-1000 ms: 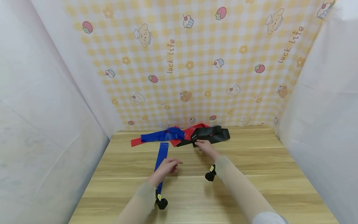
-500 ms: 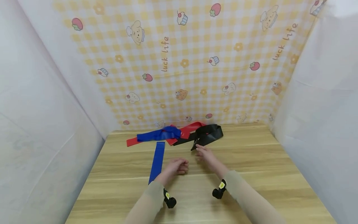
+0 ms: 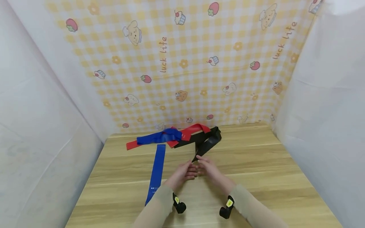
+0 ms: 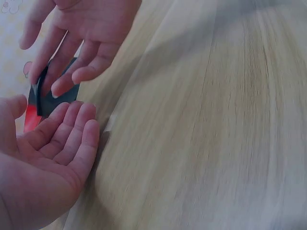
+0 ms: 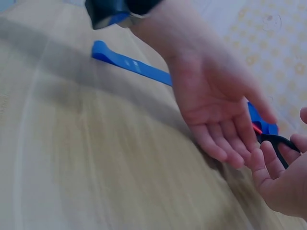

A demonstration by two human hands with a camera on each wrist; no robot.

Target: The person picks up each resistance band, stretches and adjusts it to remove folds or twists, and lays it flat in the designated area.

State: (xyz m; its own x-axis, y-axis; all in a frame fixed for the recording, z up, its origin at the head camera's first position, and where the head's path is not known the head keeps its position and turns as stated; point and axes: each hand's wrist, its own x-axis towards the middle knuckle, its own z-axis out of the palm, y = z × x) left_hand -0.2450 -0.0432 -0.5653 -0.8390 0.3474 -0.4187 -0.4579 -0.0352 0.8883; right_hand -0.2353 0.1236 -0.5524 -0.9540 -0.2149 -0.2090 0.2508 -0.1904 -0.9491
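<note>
My right hand point(image 3: 210, 171) pinches the near end of a black resistance band point(image 3: 209, 144) between thumb and fingers. From there the band runs back in a loop to the far side of the table. My left hand point(image 3: 182, 174) is right beside it, palm up with fingers loosely bent, close to the band's pulled end. Whether it touches the band I cannot tell. In the right wrist view, the black band point(image 5: 276, 139) passes between the right thumb and forefinger, with the left hand point(image 5: 211, 100) opposite. A blue resistance band point(image 3: 156, 172) lies flat left of my left forearm.
Along the back of the wooden table point(image 3: 256, 177), a blue band point(image 3: 159, 137) and a red band point(image 3: 196, 128) lie overlapped with the black one. Behind stands a checked cloth backdrop point(image 3: 182, 79). White sheets point(image 3: 37, 126) hang at both sides.
My right hand has drawn the black band's end toward me and slightly left, off the pile. My left hand has moved right, up beside it. The camera view has shifted a little.
</note>
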